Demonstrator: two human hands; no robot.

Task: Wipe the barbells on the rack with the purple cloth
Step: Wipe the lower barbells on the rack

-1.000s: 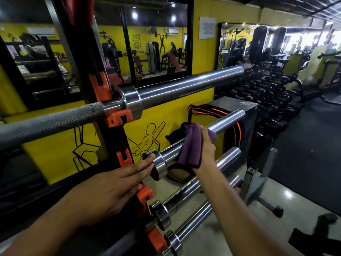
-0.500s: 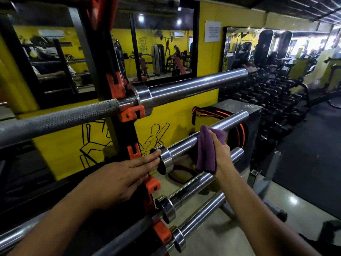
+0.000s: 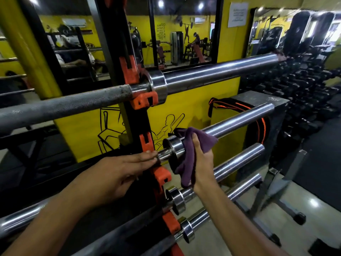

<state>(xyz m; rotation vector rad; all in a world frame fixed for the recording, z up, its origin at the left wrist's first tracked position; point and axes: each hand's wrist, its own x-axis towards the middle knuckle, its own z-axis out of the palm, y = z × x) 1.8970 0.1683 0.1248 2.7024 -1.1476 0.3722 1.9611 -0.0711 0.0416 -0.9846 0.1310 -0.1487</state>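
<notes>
Right hand (image 3: 202,159) grips the purple cloth (image 3: 191,150), fingers curled round it, cloth bunched against the sleeve of the second barbell (image 3: 238,120) right beside its collar (image 3: 174,146); loose cloth end hangs down at 6 o'clock from the hand, in front of the third barbell (image 3: 239,160). Left hand (image 3: 118,170) is flat, fingers straight, fingertips (image 3: 150,157) touching the bare shaft stub just at 9 o'clock of that collar, next to the rack upright (image 3: 140,122). Holding nothing. Four bars visible on the rack, stacked on orange hooks (image 3: 145,101): top barbell (image 3: 212,72) with knurled shaft running out toward 9 o'clock, second one under the cloth, third below it, fourth barbell (image 3: 239,189) lowest, its collar near the bottom edge at 6 o'clock. All sleeves point toward 2 o'clock. Behind the rack: yellow wall (image 3: 186,106) with black line drawing, mirror (image 3: 177,34) at 12 o'clock, paper notice (image 3: 237,14) at 1 o'clock. Dumbbell rack (image 3: 299,80) at 3 o'clock, well apart from the hands. Black-and-orange belt (image 3: 258,117) hangs behind the second sleeve.
</notes>
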